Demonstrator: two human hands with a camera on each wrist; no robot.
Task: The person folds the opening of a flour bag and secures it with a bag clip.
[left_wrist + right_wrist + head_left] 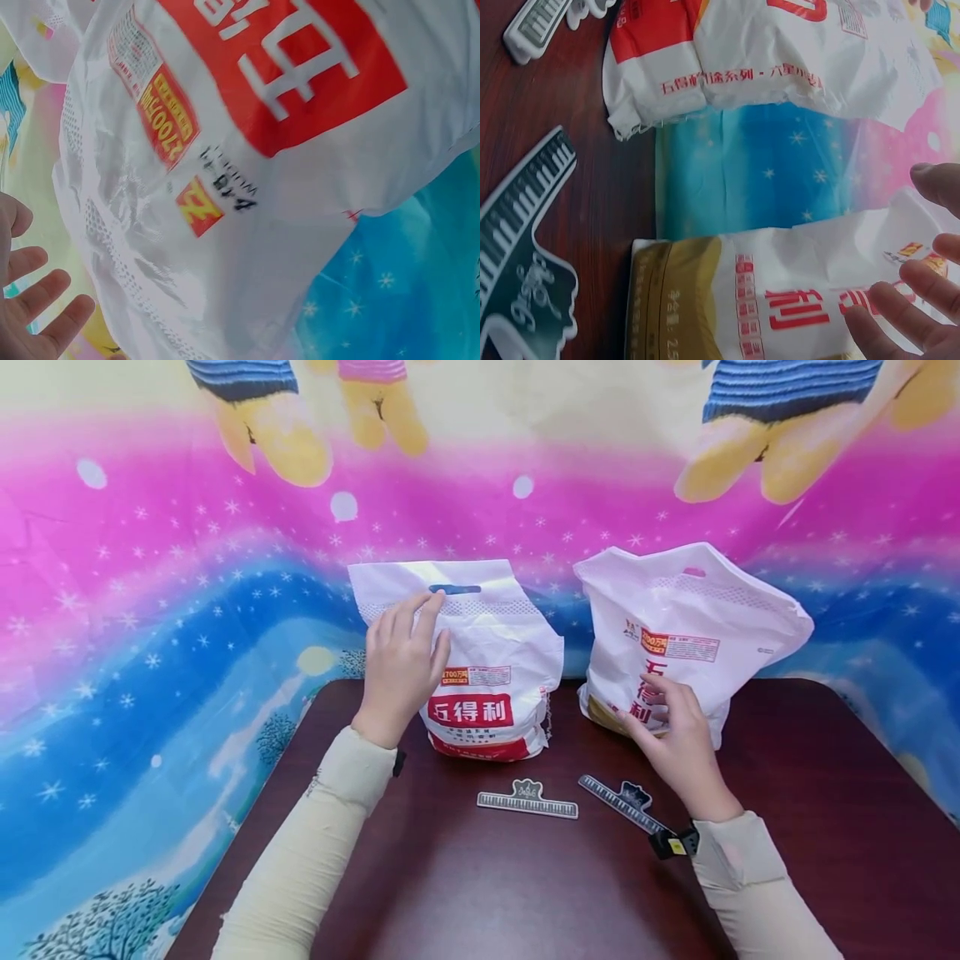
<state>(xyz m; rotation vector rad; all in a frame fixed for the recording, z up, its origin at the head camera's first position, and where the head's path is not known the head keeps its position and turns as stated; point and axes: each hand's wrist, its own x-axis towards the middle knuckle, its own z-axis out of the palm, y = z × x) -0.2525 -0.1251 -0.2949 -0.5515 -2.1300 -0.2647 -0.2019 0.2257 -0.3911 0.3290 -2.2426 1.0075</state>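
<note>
A white flour bag [495,647] with a red printed panel stands at the left, its flat top raised and pierced by a handle slot. My left hand [405,660] is in front of its upper left side, fingertips close below the slot in the head view. The left wrist view shows those fingers [45,292] spread beside the bag. At the right stands a second white flour bag [675,602] with a gold base and red lettering, its top flaring wide. My right hand [678,743] is before its lower front, fingers [900,311] parted and holding nothing.
Two dark clips with piano-key print lie on the brown table [540,893]: one clip [527,802] before the left bag, the other clip [626,802] slanting near my right wrist. A colourful cloth backdrop [225,585] hangs behind the table.
</note>
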